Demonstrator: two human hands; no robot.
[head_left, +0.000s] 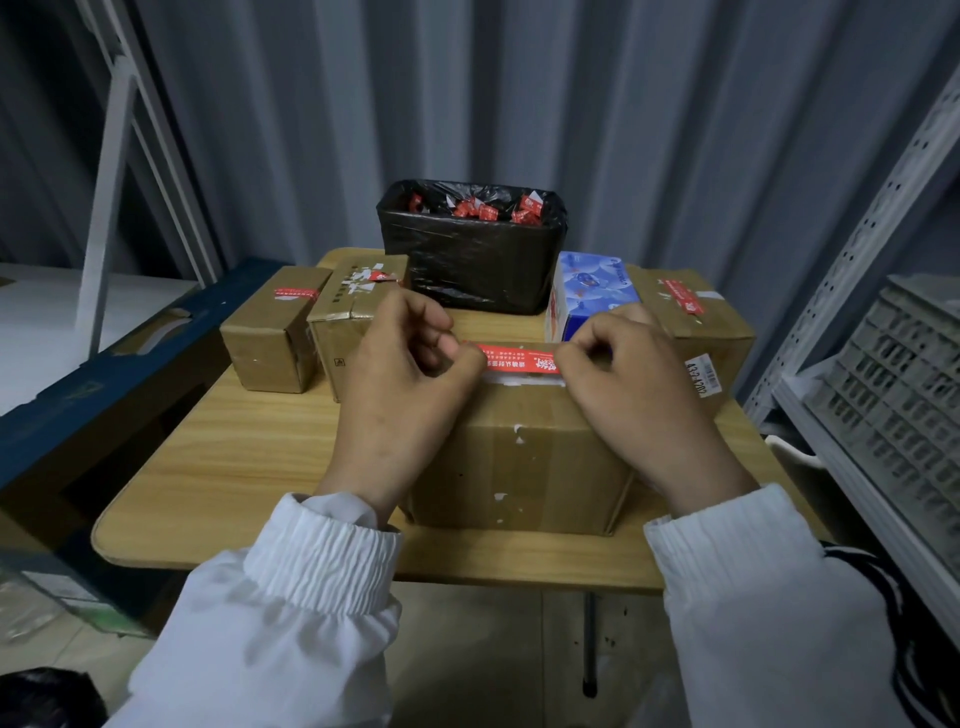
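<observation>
Single head-worn wide-angle view, looking forward and steeply down over the worktop.

The camera sits above and just behind the person's forearms, so near that the white sleeves fill the lower edge. The left hand and right hand fall at frame centre, pinching the red tape strip on the cardboard box. It faces the corrugated wall beyond the black-lined bin. Lens bending tilts the shelf frame at left and the rack upright at right; floor shows under the worktop's near edge.
</observation>
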